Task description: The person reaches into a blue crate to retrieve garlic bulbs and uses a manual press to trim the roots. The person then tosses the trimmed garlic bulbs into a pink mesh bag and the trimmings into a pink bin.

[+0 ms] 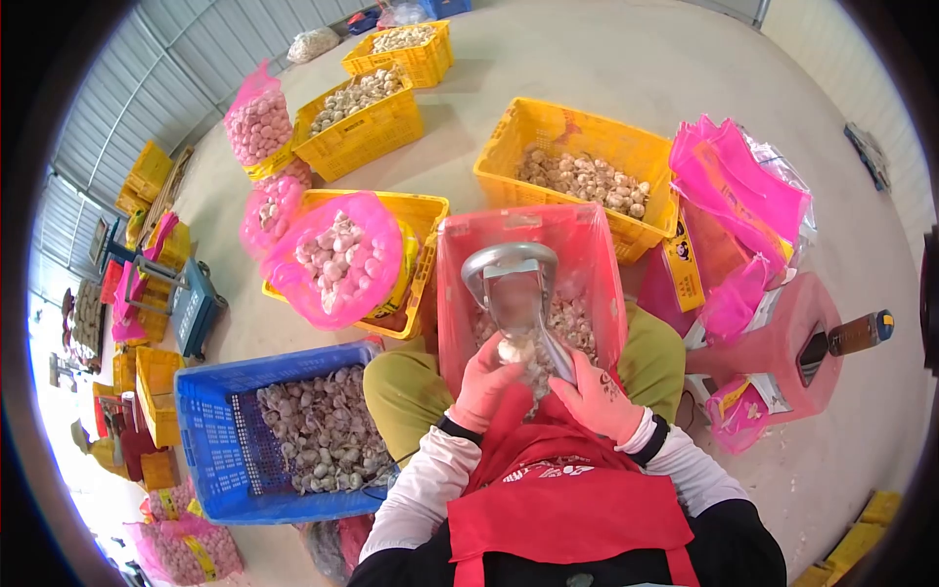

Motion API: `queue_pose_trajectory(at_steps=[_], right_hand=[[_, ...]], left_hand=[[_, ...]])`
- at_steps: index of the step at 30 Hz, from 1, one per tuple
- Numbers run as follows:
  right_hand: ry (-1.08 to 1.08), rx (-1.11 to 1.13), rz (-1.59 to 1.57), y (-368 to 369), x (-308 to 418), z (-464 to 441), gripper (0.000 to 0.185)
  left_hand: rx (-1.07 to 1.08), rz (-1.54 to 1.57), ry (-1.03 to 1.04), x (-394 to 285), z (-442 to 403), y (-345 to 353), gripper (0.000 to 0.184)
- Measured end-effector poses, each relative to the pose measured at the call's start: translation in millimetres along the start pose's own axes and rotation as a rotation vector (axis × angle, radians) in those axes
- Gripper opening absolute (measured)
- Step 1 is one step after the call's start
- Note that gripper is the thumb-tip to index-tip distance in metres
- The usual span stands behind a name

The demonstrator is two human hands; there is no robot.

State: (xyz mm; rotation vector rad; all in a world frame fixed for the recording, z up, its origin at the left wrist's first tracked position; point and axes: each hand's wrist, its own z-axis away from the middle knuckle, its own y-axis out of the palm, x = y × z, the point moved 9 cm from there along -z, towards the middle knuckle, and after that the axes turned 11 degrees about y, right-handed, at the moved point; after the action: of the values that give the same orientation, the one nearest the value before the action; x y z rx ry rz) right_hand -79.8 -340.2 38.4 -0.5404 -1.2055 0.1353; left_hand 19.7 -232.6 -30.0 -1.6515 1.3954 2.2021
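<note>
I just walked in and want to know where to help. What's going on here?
A person in a red apron is handling garlic over a red crate between their knees. The left hand pinches a pale garlic bulb, while the right hand grips a metal tool with a curved top. More bulbs lie in the red crate. A blue crate on the left and a yellow crate ahead also hold garlic.

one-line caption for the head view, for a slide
Left hand holding a garlic bulb, right hand on a metal tool, beside a red crate.
</note>
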Motion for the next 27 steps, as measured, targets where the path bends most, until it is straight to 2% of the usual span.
queue_pose_trajectory(at_steps=[5,7,9,13,16,18,25,27], right_hand=[[0.008,-0.007,-0.005,-4,10,4,0.045],[0.023,-0.007,0.008,-6,12,4,0.045],[0.102,0.046,-0.019,-5,11,5,0.045],[0.09,0.052,-0.004,-10,21,8,0.045],[0.181,0.11,-0.025,-7,15,9,0.045],[0.091,0.053,-0.007,-7,16,9,0.045],[0.097,0.023,0.015,2,-5,1,0.044],[0.016,-0.038,0.018,5,-13,-4,0.044]], left_hand=[[-0.038,0.104,0.003,1,3,6,0.061],[-0.131,0.107,0.059,-1,3,0,0.049],[-0.174,0.091,0.073,1,4,-1,0.047],[-0.3,0.022,0.062,1,6,0,0.041],[-0.299,0.036,0.045,6,4,-1,0.04],[-0.302,0.046,0.04,6,4,2,0.039],[-0.273,0.143,0.031,9,-1,1,0.038],[-0.252,0.147,0.024,7,-4,3,0.039]])
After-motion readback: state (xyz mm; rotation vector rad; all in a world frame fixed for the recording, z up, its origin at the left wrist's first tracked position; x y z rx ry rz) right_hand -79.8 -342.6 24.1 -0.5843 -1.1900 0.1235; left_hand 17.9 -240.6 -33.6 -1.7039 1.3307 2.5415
